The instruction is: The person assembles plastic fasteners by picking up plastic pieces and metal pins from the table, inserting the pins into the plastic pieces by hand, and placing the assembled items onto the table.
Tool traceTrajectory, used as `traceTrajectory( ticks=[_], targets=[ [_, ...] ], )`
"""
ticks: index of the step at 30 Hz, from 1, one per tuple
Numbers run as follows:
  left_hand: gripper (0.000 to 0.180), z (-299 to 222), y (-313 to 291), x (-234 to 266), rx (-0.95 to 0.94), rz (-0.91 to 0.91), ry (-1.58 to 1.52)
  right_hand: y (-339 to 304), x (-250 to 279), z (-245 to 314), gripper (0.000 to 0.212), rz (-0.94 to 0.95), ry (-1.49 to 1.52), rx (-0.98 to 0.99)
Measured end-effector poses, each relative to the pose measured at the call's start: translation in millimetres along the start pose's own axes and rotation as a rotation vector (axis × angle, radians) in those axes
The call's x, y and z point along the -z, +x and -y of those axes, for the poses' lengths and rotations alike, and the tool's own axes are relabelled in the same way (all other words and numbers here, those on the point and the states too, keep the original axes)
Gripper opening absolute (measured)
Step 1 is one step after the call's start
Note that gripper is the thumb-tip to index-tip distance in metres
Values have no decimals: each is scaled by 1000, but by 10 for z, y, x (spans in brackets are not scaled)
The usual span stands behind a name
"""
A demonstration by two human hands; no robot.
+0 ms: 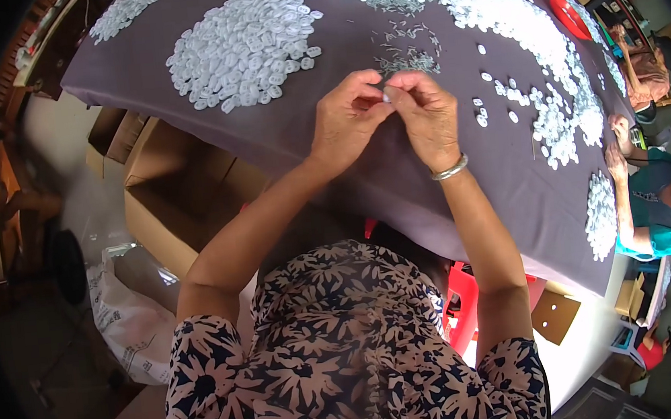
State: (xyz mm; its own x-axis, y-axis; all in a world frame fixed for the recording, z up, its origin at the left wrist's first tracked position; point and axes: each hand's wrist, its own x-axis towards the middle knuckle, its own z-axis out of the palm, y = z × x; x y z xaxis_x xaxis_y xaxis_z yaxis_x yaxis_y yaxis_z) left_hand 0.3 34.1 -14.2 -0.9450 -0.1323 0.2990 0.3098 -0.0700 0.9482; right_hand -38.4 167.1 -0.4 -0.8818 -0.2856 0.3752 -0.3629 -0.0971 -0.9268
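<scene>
My left hand point(346, 124) and my right hand point(428, 118) meet above the table's near edge, both closed in a pinch. A small white plastic piece point(387, 97) shows between the fingertips; its exact shape is mostly hidden. Just beyond the hands lie small thin grey metal pieces point(410, 61), scattered on the dark cloth. A large heap of white oval plastic pieces point(243, 45) lies to the left. To the right are loose white pieces point(511, 94) and a bright heap of them point(558, 127). A silvery bangle point(450, 168) circles my right wrist.
The dark tablecloth point(295, 128) covers a wide table. Below its left edge stands an open cardboard box point(164, 234) beside a white sack point(128, 318). Red trays point(570, 17) sit at the far right. Other people, one in a teal top point(662, 202), are along the right side.
</scene>
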Motion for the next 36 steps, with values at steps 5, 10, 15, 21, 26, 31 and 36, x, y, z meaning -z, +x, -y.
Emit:
traceTrajectory(
  ticks=[5,10,15,21,26,31,36],
  targets=[
    [29,-7,32,134,51,-1,236,-28,-17,-85,3,-43,-216,-13],
    [20,33,116,286,-68,4,324,47,407,53,4,-58,-577,-46],
    [13,72,241,450,-137,-19,644,192,1361,62,13,-133,-877,-169],
    [14,36,251,376,-268,-66,912,255,1536,6,18,-11,-1052,-219],
    [15,57,230,430,-320,-129,744,270,1475,39,17,-1,-981,-254],
    [14,-52,157,336,-185,-156,395,247,1115,138,9,53,-659,-65],
    [14,-215,62,143,-3,-43,284,166,507,161,11,207,-203,-48]
  ],
)
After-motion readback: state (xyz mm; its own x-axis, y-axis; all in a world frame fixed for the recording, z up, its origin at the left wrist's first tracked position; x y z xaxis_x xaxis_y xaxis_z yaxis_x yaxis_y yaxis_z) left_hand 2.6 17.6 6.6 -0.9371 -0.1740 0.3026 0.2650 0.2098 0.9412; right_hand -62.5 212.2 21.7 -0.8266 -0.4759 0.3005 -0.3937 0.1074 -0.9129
